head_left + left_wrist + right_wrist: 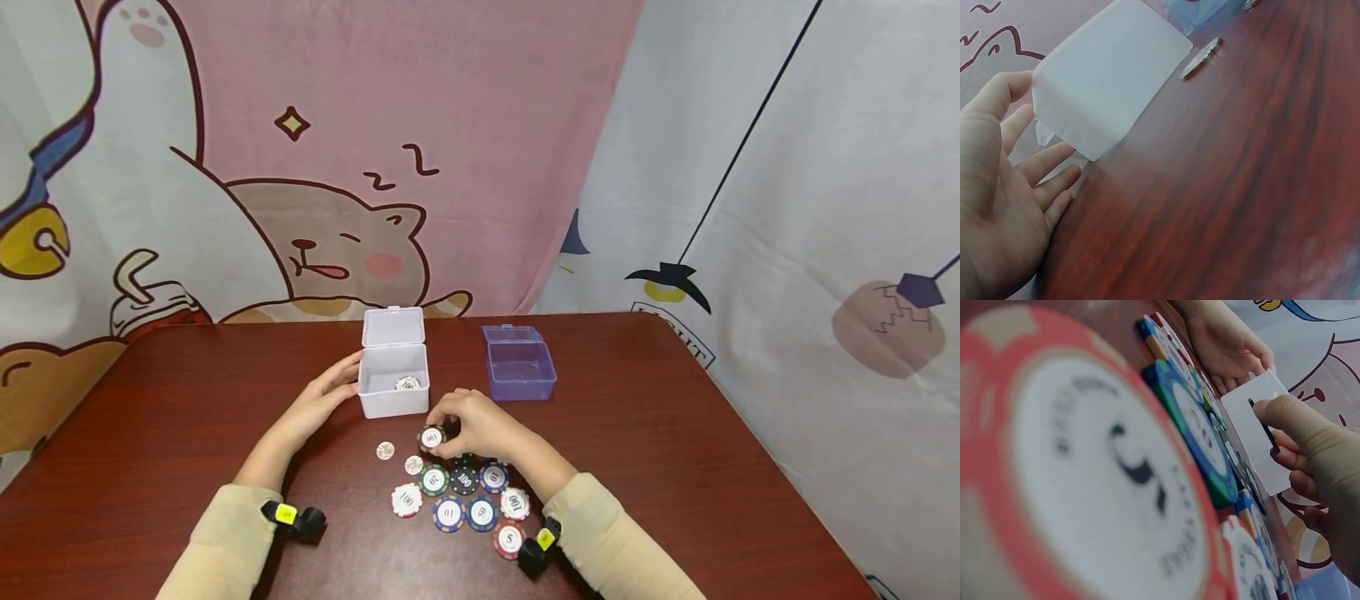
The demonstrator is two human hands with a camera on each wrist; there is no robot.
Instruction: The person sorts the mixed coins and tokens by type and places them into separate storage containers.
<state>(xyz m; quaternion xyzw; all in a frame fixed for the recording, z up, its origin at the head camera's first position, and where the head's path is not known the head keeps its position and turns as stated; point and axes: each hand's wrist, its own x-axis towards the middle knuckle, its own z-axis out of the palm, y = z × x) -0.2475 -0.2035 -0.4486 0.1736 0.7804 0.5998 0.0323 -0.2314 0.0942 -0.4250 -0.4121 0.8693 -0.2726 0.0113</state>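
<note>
Pinches a dark, white-centred chip [431, 437] between thumb and fingers of the right hand [480, 422], just in front of the open white box [395, 406]. Touches the left side of that box with the left hand [311, 408], fingers extended and loosely spread. Has one pale chip [408, 383] lying inside the box, an open purple box [522, 389] to its right, and loose chips [464, 480] on the brown table [660, 450].

The head view looks forward and down over the table [217, 375] — both wrist views, nearer, share the white box [1107, 78].
</note>
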